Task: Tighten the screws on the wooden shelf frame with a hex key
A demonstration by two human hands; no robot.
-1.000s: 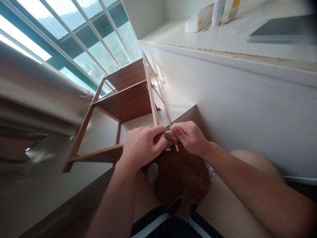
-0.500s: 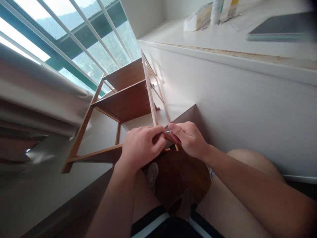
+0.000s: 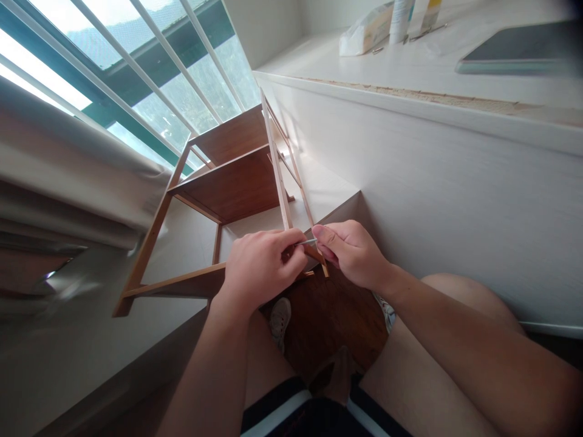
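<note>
A brown wooden shelf rack (image 3: 228,193) leans at an angle between the window and the white cabinet side. My left hand (image 3: 264,264) is closed round the near lower end of its right upright (image 3: 281,194); the fingertips are hidden behind it. In my right hand (image 3: 348,252), thumb and fingers pinch a thin metal rod (image 3: 308,241), like a hex key. The rod spans the small gap to my left hand, its tip hidden by the left fingers. Its other end is inside my right fist.
On the white ledge (image 3: 410,115), with its chipped edge, lie a wrapped packet (image 3: 364,33), a white tube (image 3: 401,21), some small metal pieces (image 3: 428,33) and a dark flat device (image 3: 519,51). A curtain (image 3: 68,139) hangs left of the barred window (image 3: 150,73). My shoe (image 3: 279,321) rests below.
My right hand has shifted slightly to the right, and a little more of the metal rod shows. My left hand and the shelf rack stay almost where they were.
</note>
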